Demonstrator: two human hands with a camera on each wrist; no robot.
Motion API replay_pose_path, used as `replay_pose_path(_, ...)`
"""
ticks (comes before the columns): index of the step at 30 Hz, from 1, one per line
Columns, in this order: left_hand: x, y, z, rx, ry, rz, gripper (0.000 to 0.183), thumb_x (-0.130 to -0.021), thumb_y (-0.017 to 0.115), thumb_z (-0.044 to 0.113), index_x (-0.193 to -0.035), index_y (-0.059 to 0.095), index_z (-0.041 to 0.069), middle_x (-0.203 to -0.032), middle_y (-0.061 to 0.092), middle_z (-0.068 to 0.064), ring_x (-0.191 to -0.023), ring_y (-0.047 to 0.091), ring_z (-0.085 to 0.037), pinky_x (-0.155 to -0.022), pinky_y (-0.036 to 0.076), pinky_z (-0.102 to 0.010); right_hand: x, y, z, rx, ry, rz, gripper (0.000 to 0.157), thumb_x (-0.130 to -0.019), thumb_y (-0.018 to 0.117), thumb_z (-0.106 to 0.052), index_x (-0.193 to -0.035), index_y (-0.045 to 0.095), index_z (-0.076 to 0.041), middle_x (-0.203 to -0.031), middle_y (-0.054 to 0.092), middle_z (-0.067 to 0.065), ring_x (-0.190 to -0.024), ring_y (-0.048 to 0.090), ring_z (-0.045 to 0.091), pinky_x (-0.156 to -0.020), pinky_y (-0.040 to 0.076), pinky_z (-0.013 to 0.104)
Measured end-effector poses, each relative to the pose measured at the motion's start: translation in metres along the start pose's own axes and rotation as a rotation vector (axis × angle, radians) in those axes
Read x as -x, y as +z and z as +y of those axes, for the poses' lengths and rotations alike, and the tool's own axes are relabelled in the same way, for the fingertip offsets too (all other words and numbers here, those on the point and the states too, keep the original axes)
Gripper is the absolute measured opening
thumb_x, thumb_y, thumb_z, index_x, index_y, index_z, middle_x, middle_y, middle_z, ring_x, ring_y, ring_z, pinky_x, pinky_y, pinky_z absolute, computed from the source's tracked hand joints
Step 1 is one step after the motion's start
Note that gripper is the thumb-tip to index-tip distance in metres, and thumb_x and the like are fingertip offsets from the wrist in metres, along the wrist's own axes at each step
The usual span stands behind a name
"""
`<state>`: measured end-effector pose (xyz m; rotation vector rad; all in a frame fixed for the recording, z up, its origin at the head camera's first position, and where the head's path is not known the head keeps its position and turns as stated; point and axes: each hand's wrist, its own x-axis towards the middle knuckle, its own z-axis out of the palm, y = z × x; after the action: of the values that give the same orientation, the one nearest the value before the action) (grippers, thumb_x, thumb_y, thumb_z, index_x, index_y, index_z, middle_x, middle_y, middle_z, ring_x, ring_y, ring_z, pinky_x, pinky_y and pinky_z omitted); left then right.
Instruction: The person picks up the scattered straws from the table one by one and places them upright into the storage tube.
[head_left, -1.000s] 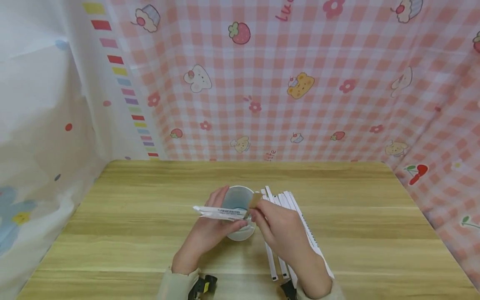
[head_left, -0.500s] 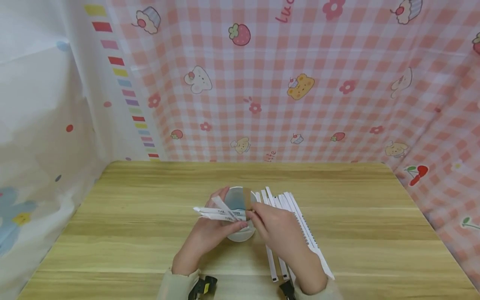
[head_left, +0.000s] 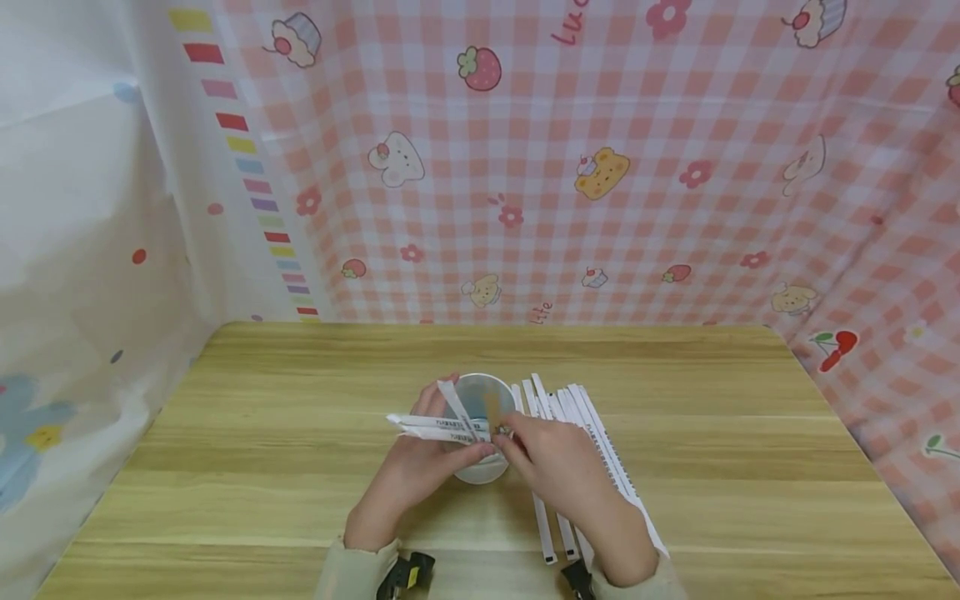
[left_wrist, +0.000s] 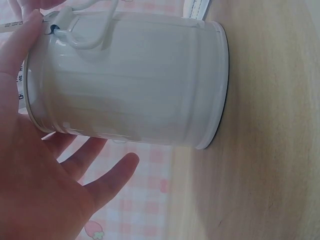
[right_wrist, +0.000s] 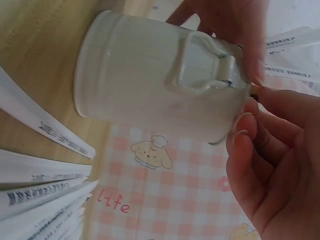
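Observation:
A white metal bucket (left_wrist: pixel 130 80) with a loop handle (right_wrist: pixel 195 65) stands upright on the table. My left hand (head_left: pixel 423 454) holds it near the top, thumb at the rim and fingers along its far side. Several slim white paper-wrapped sticks (head_left: pixel 438 429) stick out of its mouth, leaning left over that hand, and one stands more upright. With thumb and forefinger my right hand (head_left: pixel 558 458) pinches a flat brown strip (head_left: pixel 492 403) at the bucket's opening. The strip's lower end is hidden by the fingers.
More white paper-wrapped sticks (head_left: pixel 588 421) lie side by side on the wooden table (head_left: pixel 262 467), just right of the bucket and partly under my right forearm. A pink checked cloth (head_left: pixel 525 117) hangs behind the table's back edge.
The brown strip in my right hand has swung from leaning right to nearly upright over the bucket. One white wrapped stick has risen away from the others. My left hand stays in place.

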<state>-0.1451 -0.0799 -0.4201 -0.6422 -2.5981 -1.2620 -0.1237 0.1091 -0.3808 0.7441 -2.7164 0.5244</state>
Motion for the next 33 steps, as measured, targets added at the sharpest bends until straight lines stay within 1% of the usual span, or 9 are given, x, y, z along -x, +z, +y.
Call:
replay_pose_path(3, 0.000, 0.000, 0.001, -0.005, 0.008, 0.003, 0.093, -0.069, 0.068, 0.052, -0.140, 0.024, 0.010, -0.134, 0.033, -0.008, -0.117, 0.036, -0.020, -0.094, 0.037, -0.043, 0.001, -0.006, 0.000, -0.007, 0.035, -0.031, 0.028, -0.086, 0.057, -0.034, -0.109, 0.061, -0.018, -0.058, 0.044, -0.020, -0.047, 0.038, -0.002, -0.044, 0.034, 0.017)
replay_pose_path(6, 0.000, 0.000, 0.001, -0.018, 0.017, 0.003, 0.093, -0.069, 0.068, 0.052, -0.140, 0.024, 0.009, -0.133, 0.034, -0.009, -0.115, 0.037, -0.019, -0.093, 0.038, -0.042, 0.002, -0.013, 0.003, -0.011, 0.078, -0.042, 0.034, -0.085, 0.059, -0.034, -0.116, 0.058, -0.019, -0.059, 0.044, -0.022, -0.048, 0.038, -0.003, -0.047, 0.035, 0.018)
replay_pose_path(12, -0.001, 0.000, 0.002, -0.035, 0.003, 0.008, 0.093, -0.068, 0.068, 0.053, -0.139, 0.026, 0.009, -0.134, 0.033, -0.009, -0.117, 0.036, -0.021, -0.093, 0.037, -0.044, 0.005, -0.025, 0.021, -0.044, 0.158, 0.007, 0.033, -0.083, 0.063, -0.029, -0.114, 0.059, -0.019, -0.061, 0.048, -0.019, -0.051, 0.041, -0.001, -0.051, 0.037, 0.022)
replay_pose_path(17, -0.001, 0.000, 0.003, -0.015, -0.017, 0.003, 0.094, -0.067, 0.069, 0.054, -0.138, 0.027, 0.009, -0.134, 0.034, -0.008, -0.116, 0.035, -0.021, -0.093, 0.037, -0.045, 0.011, -0.037, 0.043, -0.065, 0.273, 0.032, 0.031, -0.084, 0.061, -0.026, -0.114, 0.059, -0.015, -0.066, 0.054, -0.010, -0.053, 0.043, 0.005, -0.051, 0.037, 0.025)
replay_pose_path(20, -0.001, 0.000, 0.002, -0.010, -0.023, -0.001, 0.094, -0.067, 0.069, 0.054, -0.138, 0.027, 0.009, -0.133, 0.034, -0.007, -0.115, 0.036, -0.020, -0.092, 0.037, -0.045, 0.017, -0.043, 0.057, -0.082, 0.340, 0.019, 0.033, -0.087, 0.058, -0.028, -0.116, 0.057, -0.013, -0.073, 0.059, -0.005, -0.055, 0.046, 0.007, -0.051, 0.038, 0.026)
replay_pose_path(23, -0.001, 0.000, 0.001, -0.014, -0.020, -0.001, 0.094, -0.067, 0.069, 0.054, -0.138, 0.027, 0.009, -0.133, 0.034, -0.007, -0.114, 0.036, -0.020, -0.091, 0.038, -0.045, 0.023, -0.048, 0.070, -0.112, 0.403, -0.016, 0.035, -0.089, 0.055, -0.030, -0.118, 0.055, -0.010, -0.080, 0.062, -0.001, -0.059, 0.051, 0.008, -0.053, 0.041, 0.027)
replay_pose_path(27, -0.001, 0.000, 0.001, -0.024, -0.009, 0.003, 0.093, -0.068, 0.069, 0.053, -0.138, 0.027, 0.010, -0.133, 0.034, -0.007, -0.115, 0.036, -0.020, -0.092, 0.038, -0.045, 0.028, -0.050, 0.084, -0.163, 0.484, -0.095, 0.040, -0.089, 0.053, -0.034, -0.119, 0.054, -0.007, -0.089, 0.064, 0.006, -0.066, 0.058, 0.011, -0.058, 0.046, 0.031)
replay_pose_path(31, -0.001, 0.000, 0.001, -0.021, -0.005, 0.004, 0.093, -0.068, 0.069, 0.053, -0.138, 0.027, 0.008, -0.133, 0.033, -0.008, -0.115, 0.036, -0.021, -0.091, 0.038, -0.045, 0.030, -0.047, 0.094, -0.200, 0.557, -0.199, 0.049, -0.089, 0.051, -0.040, -0.125, 0.048, -0.006, -0.098, 0.063, 0.011, -0.073, 0.059, 0.014, -0.065, 0.048, 0.038)
replay_pose_path(33, -0.001, 0.000, 0.001, -0.020, -0.007, 0.003, 0.093, -0.068, 0.068, 0.054, -0.138, 0.027, 0.008, -0.134, 0.033, -0.009, -0.115, 0.036, -0.022, -0.091, 0.038, -0.046, 0.031, -0.042, 0.099, -0.213, 0.576, -0.237, 0.052, -0.089, 0.050, -0.040, -0.127, 0.046, -0.005, -0.101, 0.061, 0.012, -0.074, 0.058, 0.015, -0.069, 0.047, 0.041)
